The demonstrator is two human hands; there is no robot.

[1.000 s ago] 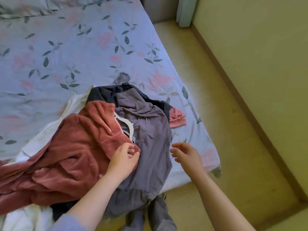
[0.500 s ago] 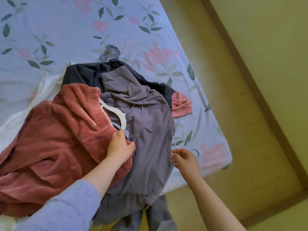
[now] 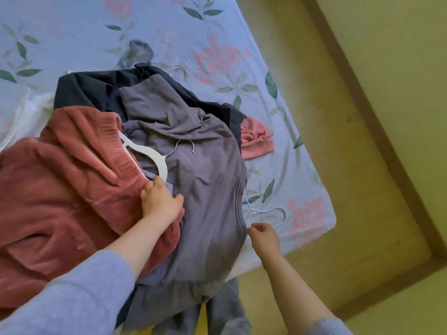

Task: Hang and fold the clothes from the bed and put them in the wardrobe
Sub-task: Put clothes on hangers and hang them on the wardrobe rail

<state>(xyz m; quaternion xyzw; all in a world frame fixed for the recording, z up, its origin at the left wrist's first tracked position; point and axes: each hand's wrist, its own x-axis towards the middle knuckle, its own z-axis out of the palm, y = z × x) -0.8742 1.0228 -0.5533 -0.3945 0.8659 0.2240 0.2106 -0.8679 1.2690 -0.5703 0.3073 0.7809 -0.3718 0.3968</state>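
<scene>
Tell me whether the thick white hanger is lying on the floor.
No, the thick white hanger lies on the grey garment on the bed.

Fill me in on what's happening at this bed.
A person is working on a grey top spread on the bed. The left hand grips its neckline by a white hanger; the right hand pinches its side edge. A rust-red garment lies alongside. The top is not yet hung up.
</scene>
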